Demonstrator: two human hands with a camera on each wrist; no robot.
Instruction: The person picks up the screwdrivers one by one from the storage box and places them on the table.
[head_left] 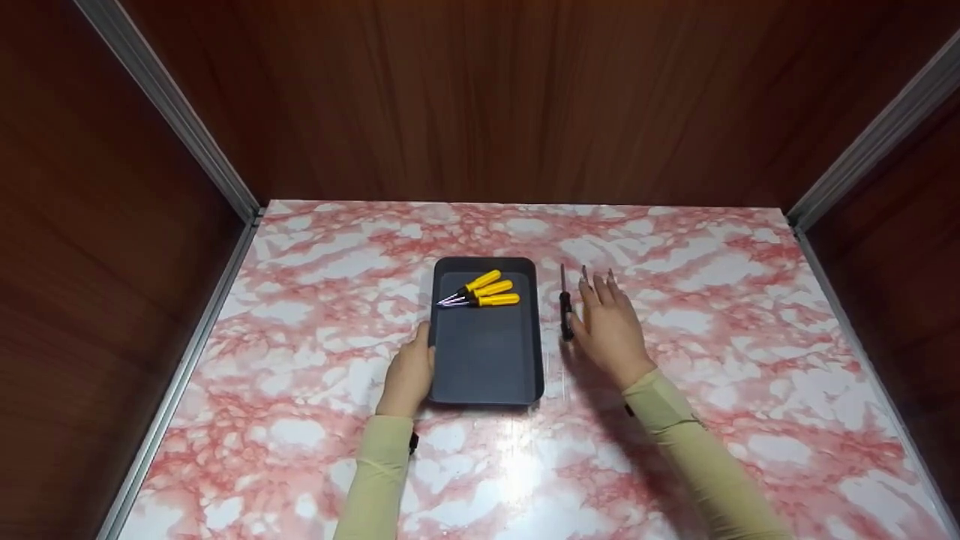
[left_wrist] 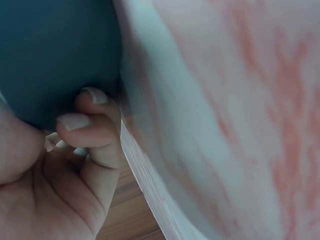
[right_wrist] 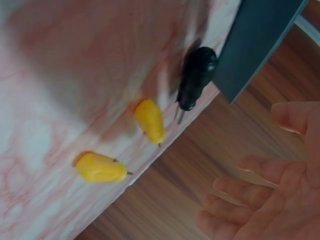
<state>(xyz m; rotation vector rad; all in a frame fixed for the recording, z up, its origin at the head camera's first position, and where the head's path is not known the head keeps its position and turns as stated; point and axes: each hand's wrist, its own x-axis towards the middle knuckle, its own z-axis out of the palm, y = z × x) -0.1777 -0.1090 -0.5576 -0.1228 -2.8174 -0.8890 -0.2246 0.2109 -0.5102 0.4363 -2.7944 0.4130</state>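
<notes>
Steadiness is the left grip's (head_left: 409, 375) job here: it pinches the left edge of the grey tray (head_left: 484, 360), which stands on the worktop (head_left: 322, 300) with 3 yellow-handled screwdrivers (head_left: 495, 288) fanned in its far half. The right grip (head_left: 609, 330) is released, fingers spread, just right of the tray. Nearest its thumb lies a black screwdriver (head_left: 565, 307), between tray and hand; 2 more yellow handles (right_wrist: 151, 121) show in the right wrist view, on the black tool's side away from the tray. Handling that black tool well would mean closing thumb and fingers around its handle, not the thin shank, lifting it clear of the tray's wall, and sparing the neighbouring yellow handles a nudge that could roll them. The left hold should be light, just enough to stop sliding.
</notes>
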